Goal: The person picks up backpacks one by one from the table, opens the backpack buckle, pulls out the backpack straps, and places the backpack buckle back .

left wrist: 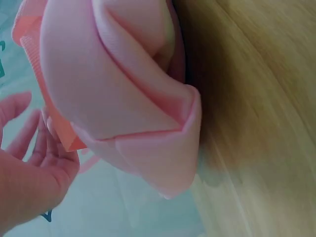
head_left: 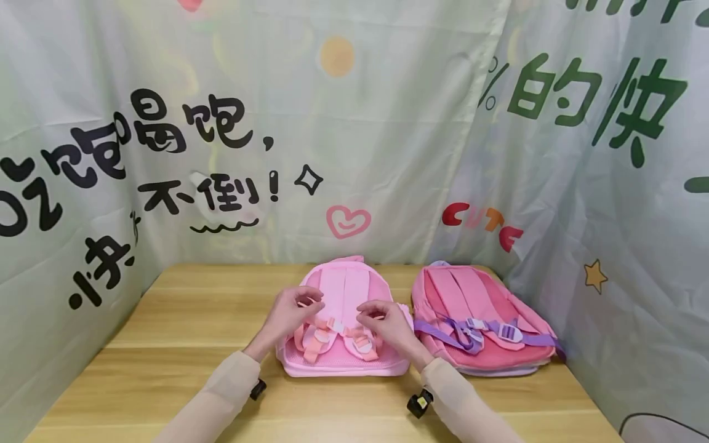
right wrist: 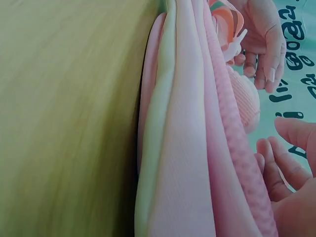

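A light pink backpack [head_left: 339, 284] lies on the table with its strap side up. Coral straps [head_left: 312, 355] with pale plastic buckles [head_left: 335, 325] are bunched across its lower middle. Over its left part hovers my left hand [head_left: 295, 309], fingers loosely bent; in the left wrist view they are close to a coral strap [left wrist: 54, 116]. My right hand [head_left: 390, 324] is above the backpack's right part, thumb and fingers apart with nothing between them. The right wrist view shows both hands beside the backpack's padded edge [right wrist: 187, 148].
A deeper pink backpack [head_left: 487, 289] with purple straps [head_left: 537, 339] lies just right of the light pink one. Both are on a wooden table [head_left: 221, 320]. Printed cloth [head_left: 388, 123] hangs behind the table and along its sides.
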`<state>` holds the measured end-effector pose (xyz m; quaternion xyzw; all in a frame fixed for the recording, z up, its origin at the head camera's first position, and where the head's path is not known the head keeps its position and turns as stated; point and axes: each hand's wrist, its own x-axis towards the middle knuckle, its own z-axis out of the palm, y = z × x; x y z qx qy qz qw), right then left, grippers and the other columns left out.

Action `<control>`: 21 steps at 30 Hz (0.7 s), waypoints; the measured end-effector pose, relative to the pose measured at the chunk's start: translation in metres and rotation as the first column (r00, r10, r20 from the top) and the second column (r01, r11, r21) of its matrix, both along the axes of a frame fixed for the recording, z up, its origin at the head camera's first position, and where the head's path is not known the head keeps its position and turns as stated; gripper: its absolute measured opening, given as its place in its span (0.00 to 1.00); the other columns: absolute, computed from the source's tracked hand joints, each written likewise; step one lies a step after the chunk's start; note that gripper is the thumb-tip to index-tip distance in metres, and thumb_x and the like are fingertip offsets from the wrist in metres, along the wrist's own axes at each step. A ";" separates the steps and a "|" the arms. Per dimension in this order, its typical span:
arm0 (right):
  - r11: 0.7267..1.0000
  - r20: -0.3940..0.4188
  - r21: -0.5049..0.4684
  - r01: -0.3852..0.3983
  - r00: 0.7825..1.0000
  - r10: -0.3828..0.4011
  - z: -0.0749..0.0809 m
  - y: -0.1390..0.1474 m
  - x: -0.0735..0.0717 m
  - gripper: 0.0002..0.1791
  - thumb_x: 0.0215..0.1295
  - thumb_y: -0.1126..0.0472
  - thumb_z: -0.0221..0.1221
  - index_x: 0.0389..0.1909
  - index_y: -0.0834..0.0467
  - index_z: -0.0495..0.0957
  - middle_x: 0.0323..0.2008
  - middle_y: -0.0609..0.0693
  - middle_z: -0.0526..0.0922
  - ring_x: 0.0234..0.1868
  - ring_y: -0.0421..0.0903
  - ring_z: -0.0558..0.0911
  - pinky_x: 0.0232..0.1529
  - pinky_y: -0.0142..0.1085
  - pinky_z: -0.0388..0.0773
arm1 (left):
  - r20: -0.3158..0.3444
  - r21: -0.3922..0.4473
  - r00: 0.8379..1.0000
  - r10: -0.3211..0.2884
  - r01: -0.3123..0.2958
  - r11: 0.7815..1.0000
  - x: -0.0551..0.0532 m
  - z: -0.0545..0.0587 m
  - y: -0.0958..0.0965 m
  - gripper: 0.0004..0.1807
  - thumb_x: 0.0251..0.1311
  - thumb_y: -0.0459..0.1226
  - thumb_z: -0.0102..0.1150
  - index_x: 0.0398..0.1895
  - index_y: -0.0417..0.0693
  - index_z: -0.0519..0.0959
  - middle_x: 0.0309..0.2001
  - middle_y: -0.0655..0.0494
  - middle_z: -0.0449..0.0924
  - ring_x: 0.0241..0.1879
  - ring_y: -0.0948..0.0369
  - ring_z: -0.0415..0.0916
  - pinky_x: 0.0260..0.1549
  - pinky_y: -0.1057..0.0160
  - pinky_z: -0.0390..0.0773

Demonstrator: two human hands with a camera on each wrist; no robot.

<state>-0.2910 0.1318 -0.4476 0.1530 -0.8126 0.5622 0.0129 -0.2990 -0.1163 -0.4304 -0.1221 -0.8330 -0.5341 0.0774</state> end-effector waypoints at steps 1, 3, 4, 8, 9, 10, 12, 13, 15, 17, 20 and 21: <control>1.000 0.010 -0.001 -0.012 1.000 0.012 0.000 -0.001 0.000 0.12 0.61 0.63 0.66 0.45 0.64 0.83 0.37 0.55 0.85 0.36 0.42 0.79 0.37 0.28 0.76 | 0.007 0.001 1.000 -0.016 0.016 1.000 0.000 0.000 0.000 0.11 0.55 0.35 0.70 0.41 0.43 0.85 0.33 0.58 0.84 0.33 0.60 0.78 0.32 0.64 0.78; 0.999 0.023 -0.006 -0.033 0.999 0.034 0.001 -0.005 0.001 0.13 0.61 0.63 0.66 0.45 0.65 0.82 0.37 0.56 0.85 0.37 0.43 0.80 0.37 0.28 0.76 | 0.009 -0.012 0.999 -0.040 0.040 0.999 0.000 -0.001 0.002 0.12 0.53 0.35 0.71 0.41 0.43 0.85 0.31 0.58 0.83 0.33 0.61 0.77 0.32 0.65 0.78; 0.999 0.031 -0.009 -0.036 0.999 0.037 0.000 -0.006 0.000 0.13 0.61 0.64 0.66 0.45 0.65 0.82 0.37 0.56 0.85 0.37 0.44 0.80 0.37 0.28 0.76 | 0.007 -0.020 0.999 -0.052 0.052 0.998 0.000 -0.002 0.002 0.12 0.53 0.35 0.71 0.41 0.43 0.85 0.31 0.58 0.83 0.33 0.61 0.77 0.32 0.65 0.77; 0.999 0.038 -0.029 -0.042 0.998 0.043 -0.002 -0.011 0.000 0.14 0.59 0.65 0.67 0.45 0.67 0.82 0.37 0.59 0.85 0.35 0.43 0.79 0.34 0.28 0.74 | 0.005 -0.064 0.995 -0.100 0.100 0.993 -0.003 -0.005 0.007 0.14 0.50 0.35 0.73 0.42 0.43 0.85 0.31 0.59 0.83 0.32 0.62 0.77 0.32 0.65 0.77; 0.999 0.043 -0.031 -0.043 0.998 0.044 -0.003 -0.012 0.000 0.15 0.58 0.66 0.67 0.45 0.67 0.82 0.37 0.59 0.85 0.34 0.43 0.78 0.32 0.28 0.74 | 0.017 -0.071 0.993 -0.118 0.119 0.990 -0.004 -0.006 0.008 0.15 0.50 0.35 0.73 0.43 0.43 0.85 0.31 0.59 0.83 0.32 0.62 0.77 0.32 0.65 0.77; 0.999 0.055 -0.029 -0.044 0.997 0.045 -0.004 -0.013 0.000 0.15 0.57 0.66 0.68 0.45 0.67 0.82 0.37 0.59 0.85 0.33 0.42 0.78 0.31 0.28 0.74 | 0.027 -0.083 0.990 -0.137 0.139 0.987 -0.004 -0.007 0.008 0.15 0.50 0.35 0.73 0.43 0.43 0.85 0.31 0.58 0.83 0.32 0.62 0.77 0.32 0.64 0.77; 0.998 0.072 -0.015 -0.053 0.996 0.054 -0.006 -0.015 0.000 0.15 0.56 0.66 0.69 0.44 0.66 0.83 0.36 0.59 0.85 0.32 0.40 0.77 0.30 0.27 0.73 | 0.046 -0.106 0.984 -0.175 0.179 0.978 -0.005 -0.009 0.009 0.16 0.50 0.34 0.73 0.43 0.42 0.84 0.30 0.58 0.82 0.31 0.62 0.76 0.31 0.65 0.77; 0.998 0.080 -0.008 -0.061 0.995 0.062 -0.007 -0.016 0.000 0.15 0.56 0.66 0.69 0.44 0.66 0.83 0.35 0.58 0.85 0.31 0.40 0.76 0.30 0.27 0.73 | 0.057 -0.120 0.980 -0.189 0.195 0.974 -0.005 -0.010 0.010 0.16 0.50 0.34 0.73 0.43 0.42 0.84 0.30 0.58 0.82 0.31 0.62 0.76 0.31 0.65 0.77; 0.997 0.089 0.008 -0.074 0.993 0.073 -0.010 -0.017 -0.001 0.15 0.55 0.65 0.70 0.44 0.65 0.83 0.34 0.57 0.84 0.31 0.39 0.76 0.30 0.27 0.73 | 0.063 -0.140 0.975 -0.213 0.220 0.965 -0.005 -0.011 0.010 0.17 0.49 0.33 0.73 0.44 0.40 0.84 0.29 0.56 0.82 0.30 0.62 0.76 0.30 0.66 0.77; 0.996 0.080 0.025 -0.089 0.993 0.087 -0.012 -0.017 -0.001 0.16 0.54 0.65 0.70 0.44 0.64 0.83 0.33 0.56 0.84 0.31 0.39 0.76 0.30 0.27 0.74 | 0.063 -0.169 0.970 -0.233 0.241 0.956 -0.005 -0.011 0.009 0.17 0.48 0.32 0.73 0.45 0.40 0.84 0.29 0.56 0.82 0.30 0.63 0.77 0.30 0.66 0.77; 0.994 0.070 0.045 -0.099 0.993 0.095 -0.016 -0.019 -0.002 0.16 0.53 0.66 0.69 0.45 0.63 0.84 0.32 0.55 0.84 0.30 0.38 0.77 0.30 0.27 0.74 | 0.068 -0.200 0.964 -0.257 0.266 0.943 -0.005 -0.010 0.009 0.18 0.49 0.30 0.72 0.45 0.40 0.84 0.29 0.57 0.81 0.30 0.63 0.76 0.32 0.65 0.77; 0.994 0.063 0.049 -0.100 0.993 0.097 -0.016 -0.019 -0.002 0.16 0.53 0.66 0.69 0.45 0.62 0.84 0.32 0.55 0.84 0.30 0.38 0.77 0.30 0.27 0.74 | 0.074 -0.207 0.962 -0.263 0.273 0.940 -0.005 -0.010 0.009 0.17 0.49 0.30 0.72 0.45 0.41 0.84 0.29 0.57 0.81 0.31 0.63 0.76 0.32 0.64 0.78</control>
